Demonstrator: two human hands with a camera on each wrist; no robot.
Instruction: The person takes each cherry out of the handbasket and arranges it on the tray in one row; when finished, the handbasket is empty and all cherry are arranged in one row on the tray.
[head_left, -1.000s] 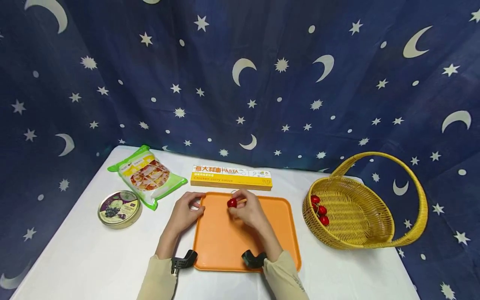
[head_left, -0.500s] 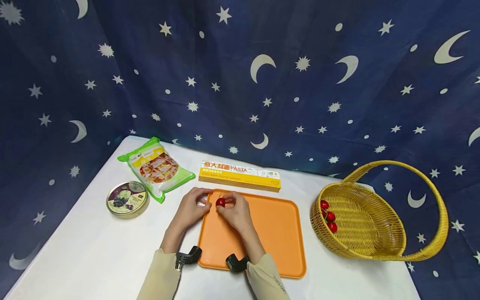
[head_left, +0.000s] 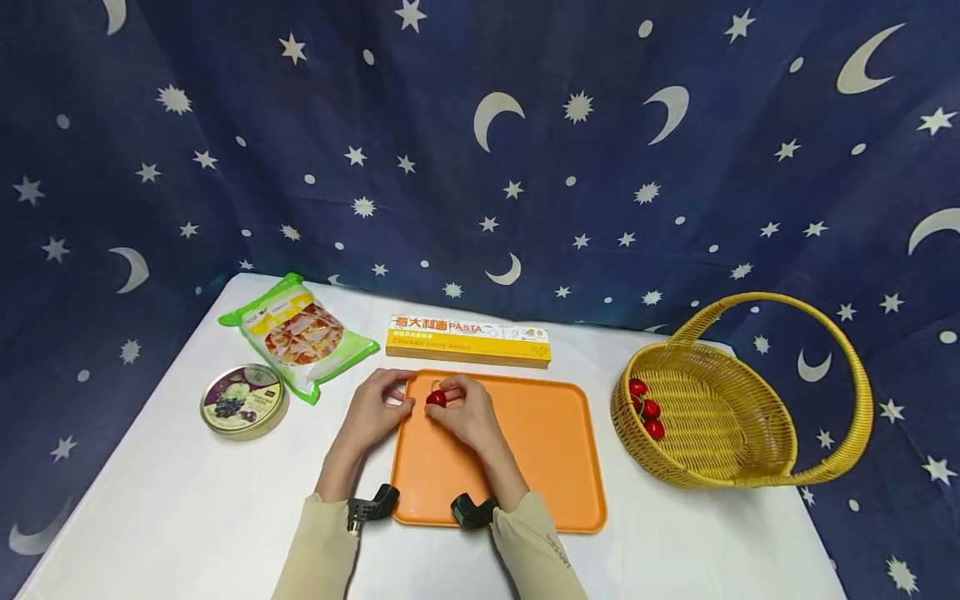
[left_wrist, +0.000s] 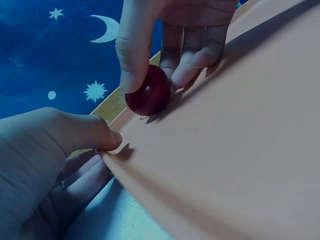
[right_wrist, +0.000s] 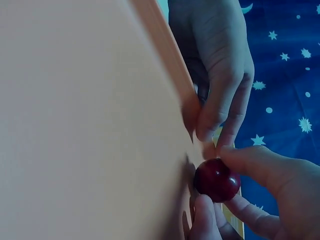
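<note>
A dark red, shiny cherry (head_left: 437,398) is pinched between the thumb and fingers of my right hand (head_left: 472,414). It sits right at the surface of the orange tray (head_left: 551,442), near the far left corner; in the left wrist view the cherry (left_wrist: 150,92) throws a shadow there. My left hand (head_left: 372,410) grips that same corner. Its thumb lies on the tray's rim and its other fingers curl around the outside, partly hidden. Several more red cherries (head_left: 652,409) lie against the left wall inside the yellow wicker basket (head_left: 697,475).
Behind the tray lies a yellow and white pasta box (head_left: 468,342). A green and white food bag (head_left: 300,337) and a round tin (head_left: 243,402) stand on the left of the white table (head_left: 172,508). The basket's tall handle arches at the right.
My right hand has carried the cherry left across the tray to the far left corner, close to my left hand. The left hand keeps its place on the rim; the view shifts slightly.
</note>
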